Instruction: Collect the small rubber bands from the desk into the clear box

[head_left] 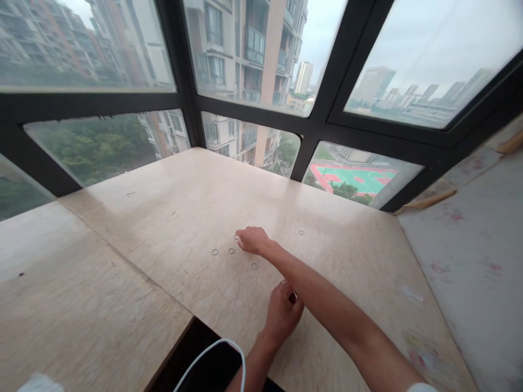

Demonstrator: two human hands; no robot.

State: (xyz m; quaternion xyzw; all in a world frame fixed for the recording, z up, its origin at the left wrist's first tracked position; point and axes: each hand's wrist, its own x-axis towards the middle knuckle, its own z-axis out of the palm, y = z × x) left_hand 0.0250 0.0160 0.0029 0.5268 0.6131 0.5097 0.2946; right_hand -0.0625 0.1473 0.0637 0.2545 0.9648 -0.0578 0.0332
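Note:
My right hand reaches out over the stone-like ledge, its fingers drawn together at the edge of a thin metal ring. Just left of it lie a second ring and a third ring, both flat on the surface. Another ring rests nearer to me, and one more ring is off to the right. Below my right forearm, my left hand is curled closed near the ledge. A small pale glint shows at its fingers, but what they hold is hidden.
Dark window frames border the far side of the ledge. A flowered wall rises at the right. In front, a white cable loops over a dark gap. Clear plastic lies at the lower right.

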